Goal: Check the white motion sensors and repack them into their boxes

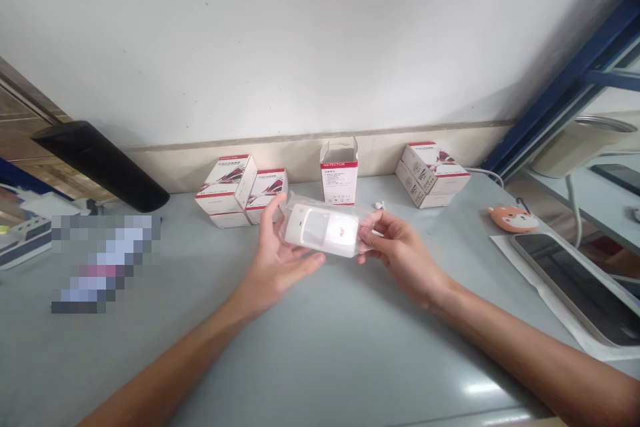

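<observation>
A white motion detector [320, 230] sealed in a clear plastic bag sits between the two hands, held up just above the middle of the desk [320, 373], its long side running roughly level. The left hand [280, 250] comes in from about 7 o'clock, palm turned up and fingers spread in a loose cup, its thumb resting on the upper edge of the bag's left end and its fingers reaching under the package. The right hand [400, 253] comes in from about 4 o'clock, wrist slightly bent, and pinches the bag's right end firmly between thumb and fingers.

Beyond the hands, from 10 to 1 o'clock, white cardboard boxes [225, 190] with red trim stand along the wall. One open, upright box [339, 173] printed DETECTOR stands at 12 o'clock, with a small white item [380, 205] just beside it. At 2 o'clock lie an orange fox-faced pouch [513, 218] and a tablet [575, 287] on a white sleeve. A black cylindrical object [100, 167] lies at 10 o'clock, and a pixelated patch [105, 263] hides whatever lies at 9 o'clock.
</observation>
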`<action>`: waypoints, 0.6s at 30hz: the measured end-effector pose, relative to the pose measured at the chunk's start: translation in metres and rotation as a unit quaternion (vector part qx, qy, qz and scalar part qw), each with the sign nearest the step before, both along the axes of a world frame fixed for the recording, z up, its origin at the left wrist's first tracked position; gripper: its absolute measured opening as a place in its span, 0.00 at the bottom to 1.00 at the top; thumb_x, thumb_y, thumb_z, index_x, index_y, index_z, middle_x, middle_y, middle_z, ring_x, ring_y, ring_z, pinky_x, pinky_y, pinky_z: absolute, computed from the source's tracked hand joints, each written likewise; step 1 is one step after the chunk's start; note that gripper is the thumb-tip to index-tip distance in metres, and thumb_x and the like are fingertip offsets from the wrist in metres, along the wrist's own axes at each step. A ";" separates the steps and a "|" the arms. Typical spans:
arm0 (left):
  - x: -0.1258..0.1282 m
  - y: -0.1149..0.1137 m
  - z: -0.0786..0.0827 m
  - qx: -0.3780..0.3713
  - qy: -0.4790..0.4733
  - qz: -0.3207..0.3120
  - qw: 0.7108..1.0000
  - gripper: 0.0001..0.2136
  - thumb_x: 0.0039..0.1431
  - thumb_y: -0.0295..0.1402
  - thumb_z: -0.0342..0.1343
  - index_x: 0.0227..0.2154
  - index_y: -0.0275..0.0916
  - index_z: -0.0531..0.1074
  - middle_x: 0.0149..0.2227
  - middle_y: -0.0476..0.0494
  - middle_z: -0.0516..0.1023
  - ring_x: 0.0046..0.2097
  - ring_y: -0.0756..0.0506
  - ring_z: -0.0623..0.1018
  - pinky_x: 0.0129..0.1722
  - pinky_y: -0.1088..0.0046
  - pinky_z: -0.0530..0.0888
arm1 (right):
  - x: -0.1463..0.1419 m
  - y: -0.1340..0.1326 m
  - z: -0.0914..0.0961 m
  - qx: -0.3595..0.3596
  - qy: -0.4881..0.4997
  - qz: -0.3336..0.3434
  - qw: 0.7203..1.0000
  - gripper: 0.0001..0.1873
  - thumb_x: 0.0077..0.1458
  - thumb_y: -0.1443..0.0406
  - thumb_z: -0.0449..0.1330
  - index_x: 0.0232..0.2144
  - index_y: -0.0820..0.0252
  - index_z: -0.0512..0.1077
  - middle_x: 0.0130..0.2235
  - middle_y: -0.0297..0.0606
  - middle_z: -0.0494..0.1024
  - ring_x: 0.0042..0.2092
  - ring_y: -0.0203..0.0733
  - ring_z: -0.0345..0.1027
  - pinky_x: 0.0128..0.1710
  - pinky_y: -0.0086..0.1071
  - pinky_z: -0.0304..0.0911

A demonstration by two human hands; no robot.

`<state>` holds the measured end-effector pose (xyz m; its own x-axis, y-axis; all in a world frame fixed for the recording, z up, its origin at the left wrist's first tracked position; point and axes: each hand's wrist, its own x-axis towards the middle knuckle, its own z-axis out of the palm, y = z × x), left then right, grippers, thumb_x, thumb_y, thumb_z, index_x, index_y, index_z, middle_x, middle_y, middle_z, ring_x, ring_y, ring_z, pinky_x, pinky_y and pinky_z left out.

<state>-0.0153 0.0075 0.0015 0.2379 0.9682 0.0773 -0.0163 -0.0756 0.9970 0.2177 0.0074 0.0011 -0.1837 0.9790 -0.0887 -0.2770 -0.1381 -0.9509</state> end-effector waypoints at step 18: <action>-0.005 -0.002 0.003 0.153 0.284 0.066 0.944 0.19 0.63 0.47 0.63 0.54 0.48 0.72 0.50 0.43 0.81 0.44 0.41 0.80 0.43 0.66 0.75 | 0.009 0.005 0.001 0.300 -0.397 -0.084 0.863 0.08 0.69 0.65 0.52 0.37 0.54 0.70 0.36 0.37 0.78 0.35 0.42 0.69 0.37 0.36 0.65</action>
